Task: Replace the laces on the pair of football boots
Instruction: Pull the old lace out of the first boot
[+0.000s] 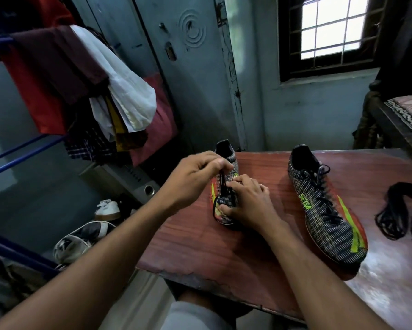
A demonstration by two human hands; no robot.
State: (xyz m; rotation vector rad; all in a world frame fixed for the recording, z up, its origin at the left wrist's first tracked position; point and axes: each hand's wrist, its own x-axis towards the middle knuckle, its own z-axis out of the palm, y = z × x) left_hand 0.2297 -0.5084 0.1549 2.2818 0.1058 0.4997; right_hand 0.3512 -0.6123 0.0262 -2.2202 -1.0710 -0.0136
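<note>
The left boot (225, 186) stands near the table's (188, 239) left edge, its black lace (222, 184) pinched and pulled up by the left hand (195, 177) while the right hand (244, 206) grips the toe. The laced second boot (324, 206) sits to the right, well apart, and a loose bundle of black laces (400, 210) lies beyond it.

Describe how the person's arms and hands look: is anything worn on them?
Both forearms are bare, with no sleeves in view. The left hand shows no ring or watch. The right hand seems to carry a thin ring on one finger; nothing else is worn.
</note>
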